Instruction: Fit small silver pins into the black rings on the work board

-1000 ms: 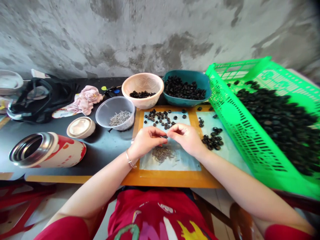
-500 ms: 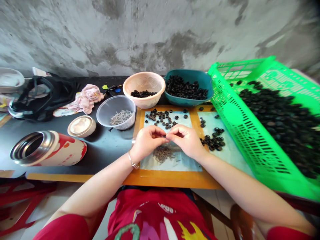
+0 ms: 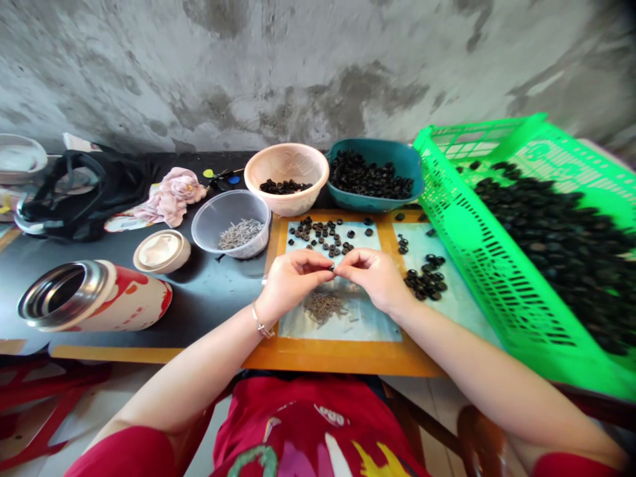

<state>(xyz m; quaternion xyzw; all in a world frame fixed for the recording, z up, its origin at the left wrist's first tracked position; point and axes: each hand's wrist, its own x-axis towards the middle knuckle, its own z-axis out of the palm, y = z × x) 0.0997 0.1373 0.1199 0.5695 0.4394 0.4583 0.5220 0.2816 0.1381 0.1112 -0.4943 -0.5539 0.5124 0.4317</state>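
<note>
Right now, with the blue sheet (image 3: pixel 372 324) as your landmark, the black bag (image 3: pixel 84 185) sits on the counter (image 3: pixel 213 288) well to its left, toward the wall. Nearer you, also well left of the sheet, is the open flask (image 3: pixel 119 295), patterned in red and cream. Next come the small white pot (image 3: pixel 161 252) and the pink cloth (image 3: pixel 173 195), both left of the sheet. The clear bowl (image 3: pixel 241 235), with silver pins in it, is just beside the sheet's far left corner. Behind the sheet, the peach bowl (image 3: pixel 285 169) has some black pieces inside.

Your left hand (image 3: pixel 288 281) is over the left part of the sheet, its grip closed on a small dark piece (image 3: pixel 331 267) above the sheet's middle. Below your fingers, the pin pile (image 3: pixel 325 307) lies on the sheet; loose black discs (image 3: pixel 320 232) are scattered over its far part. Your right hand (image 3: pixel 375 278) comes in over the sheet's right part, thumb and forefinger together, tips right at that piece; you can't tell whether they clasp anything.

The teal basin (image 3: pixel 372 172), holding many black pieces, stands behind the sheet's right side. Right of the sheet, a disc cluster (image 3: pixel 427 281) lies on a second sheet (image 3: pixel 462 305), and farther right is the green crate (image 3: pixel 497 278), heaped with black pieces.
</note>
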